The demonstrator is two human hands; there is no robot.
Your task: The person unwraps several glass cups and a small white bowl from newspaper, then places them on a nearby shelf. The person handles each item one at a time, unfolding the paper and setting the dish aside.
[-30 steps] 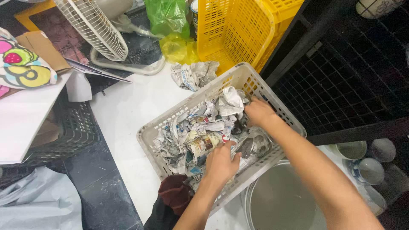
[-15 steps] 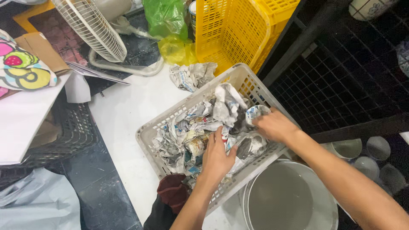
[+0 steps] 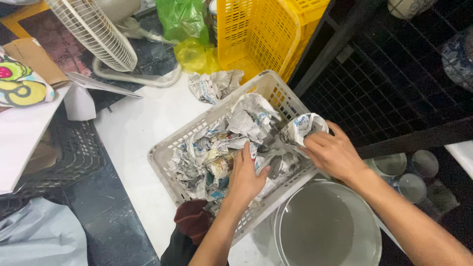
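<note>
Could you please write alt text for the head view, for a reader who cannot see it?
The right hand lifts a newspaper-wrapped item from a grey basket of crumpled newspaper, while the left hand rests on the paper. A metal basin sits beside it, a yellow crate behind.

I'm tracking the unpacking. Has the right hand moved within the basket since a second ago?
Yes. The right hand has drawn back from the middle of the grey basket to its near rim, holding a newspaper-wrapped bundle.

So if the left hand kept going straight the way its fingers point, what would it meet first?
Probably the crumpled newspaper wrapping piled in the grey plastic basket: the left hand rests flat on the paper-wrapped bundles, fingers pointing at it. Depth is hard to judge.
</note>
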